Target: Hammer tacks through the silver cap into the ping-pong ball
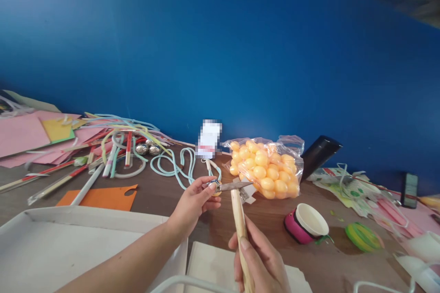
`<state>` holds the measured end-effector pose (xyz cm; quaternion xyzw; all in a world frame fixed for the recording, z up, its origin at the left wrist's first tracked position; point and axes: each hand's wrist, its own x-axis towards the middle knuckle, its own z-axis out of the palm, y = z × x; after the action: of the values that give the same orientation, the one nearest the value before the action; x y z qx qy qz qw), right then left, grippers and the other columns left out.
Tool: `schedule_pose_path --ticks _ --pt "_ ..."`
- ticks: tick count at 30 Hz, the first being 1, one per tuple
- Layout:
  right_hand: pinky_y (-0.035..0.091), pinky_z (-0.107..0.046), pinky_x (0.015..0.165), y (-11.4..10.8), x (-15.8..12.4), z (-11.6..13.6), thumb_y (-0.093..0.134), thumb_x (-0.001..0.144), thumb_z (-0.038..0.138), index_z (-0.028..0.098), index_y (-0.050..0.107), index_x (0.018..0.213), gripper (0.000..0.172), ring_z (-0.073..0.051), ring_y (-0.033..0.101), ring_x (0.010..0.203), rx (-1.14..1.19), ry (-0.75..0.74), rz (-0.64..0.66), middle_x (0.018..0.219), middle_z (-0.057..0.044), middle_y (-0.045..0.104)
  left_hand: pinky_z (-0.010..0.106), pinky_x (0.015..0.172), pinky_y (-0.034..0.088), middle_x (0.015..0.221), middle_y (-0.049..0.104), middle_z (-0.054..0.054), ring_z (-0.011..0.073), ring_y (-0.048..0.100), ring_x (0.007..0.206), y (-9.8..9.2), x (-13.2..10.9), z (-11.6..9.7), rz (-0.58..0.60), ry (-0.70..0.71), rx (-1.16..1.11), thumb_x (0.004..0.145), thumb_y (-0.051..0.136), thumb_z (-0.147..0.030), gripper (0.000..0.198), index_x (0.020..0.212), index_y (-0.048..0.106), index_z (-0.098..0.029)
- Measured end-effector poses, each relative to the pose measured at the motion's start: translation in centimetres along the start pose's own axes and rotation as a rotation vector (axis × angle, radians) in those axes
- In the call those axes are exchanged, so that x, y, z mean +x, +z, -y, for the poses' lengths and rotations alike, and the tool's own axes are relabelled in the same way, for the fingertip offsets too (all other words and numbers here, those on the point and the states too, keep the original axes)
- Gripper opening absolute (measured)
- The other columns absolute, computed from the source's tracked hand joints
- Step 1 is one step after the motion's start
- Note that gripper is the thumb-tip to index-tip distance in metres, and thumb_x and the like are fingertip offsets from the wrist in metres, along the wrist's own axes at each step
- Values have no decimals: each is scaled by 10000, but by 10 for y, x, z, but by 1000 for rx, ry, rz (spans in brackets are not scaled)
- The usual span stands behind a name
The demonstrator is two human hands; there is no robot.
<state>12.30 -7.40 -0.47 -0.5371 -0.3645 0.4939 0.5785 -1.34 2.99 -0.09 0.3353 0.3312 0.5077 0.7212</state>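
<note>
My left hand point(197, 197) is closed, with thumb and fingers pinching a small shiny silver ball point(213, 185) that looks like a bell. Wrapped around a pale wooden handle, my right hand point(259, 254) grips a hammer point(239, 219) below its head. The narrow metal head lies crosswise at the top, tapering to a point on the right. Its left end is right at the silver ball; whether they touch I cannot tell. Behind the hammer head, a clear bag of orange balls point(266, 167) rests on the table, beside a small white card partly covered by the head.
Silver balls point(148, 147), light-blue cord point(175, 167), tubes and coloured paper point(24, 135) crowd the left. A white tray point(85, 219) stands in front left. To the right are a cup in a pink sleeve point(302, 226), green tape point(362, 237), a black cylinder point(319, 153) and a phone point(409, 190).
</note>
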Motion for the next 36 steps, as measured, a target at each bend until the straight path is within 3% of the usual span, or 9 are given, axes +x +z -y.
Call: schedule_pose_path --ticks 36 --pt "298 -130 259 3 -1 -1 635 725 471 169 548 1199 568 -36 434 310 1 3 -9 711 -37 622 239 613 519 753 584 5 102 599 623 4 -2 -3 -28 -11 34 705 670 -372 401 1041 562 -182"
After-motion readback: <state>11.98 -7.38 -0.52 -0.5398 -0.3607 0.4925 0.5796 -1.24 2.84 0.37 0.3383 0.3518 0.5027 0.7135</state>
